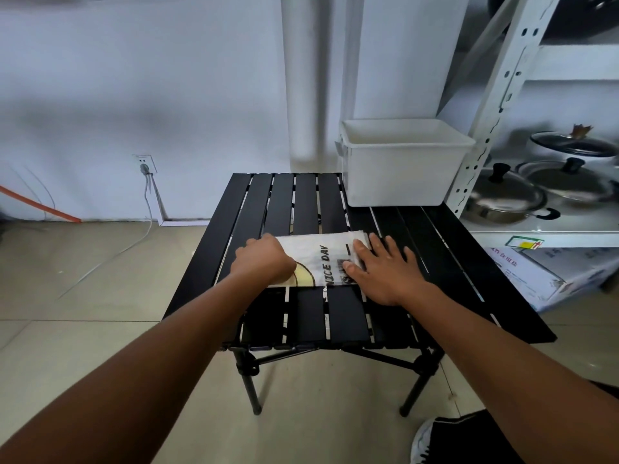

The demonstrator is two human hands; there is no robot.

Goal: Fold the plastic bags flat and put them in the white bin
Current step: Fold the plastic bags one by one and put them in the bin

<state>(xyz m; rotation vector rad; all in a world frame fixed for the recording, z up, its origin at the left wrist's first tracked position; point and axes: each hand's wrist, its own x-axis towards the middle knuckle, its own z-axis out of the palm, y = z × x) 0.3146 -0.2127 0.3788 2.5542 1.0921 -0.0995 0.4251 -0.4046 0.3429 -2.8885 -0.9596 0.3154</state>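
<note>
Head view: Your two hands work one plastic bag (321, 262), white and printed "NICE DAY", which lies folded into a flat strip across the slats of one black folding table (308, 316). Your left hand (264, 259) sits on the strip's left end, knuckles up and fingers curled down over it; whether they pinch the plastic cannot be told. Your right hand (385, 272) lies flat with fingers spread, pressing the strip's right end against the table. The bag spans the gap between both hands. One white bin (402, 175) stands on the table's far corner, beyond your right hand and well apart from it. Farther right of that hand, a white shelf (495, 105) holds three lidded pots (502, 195), with one cardboard box (536, 276) below.
</note>
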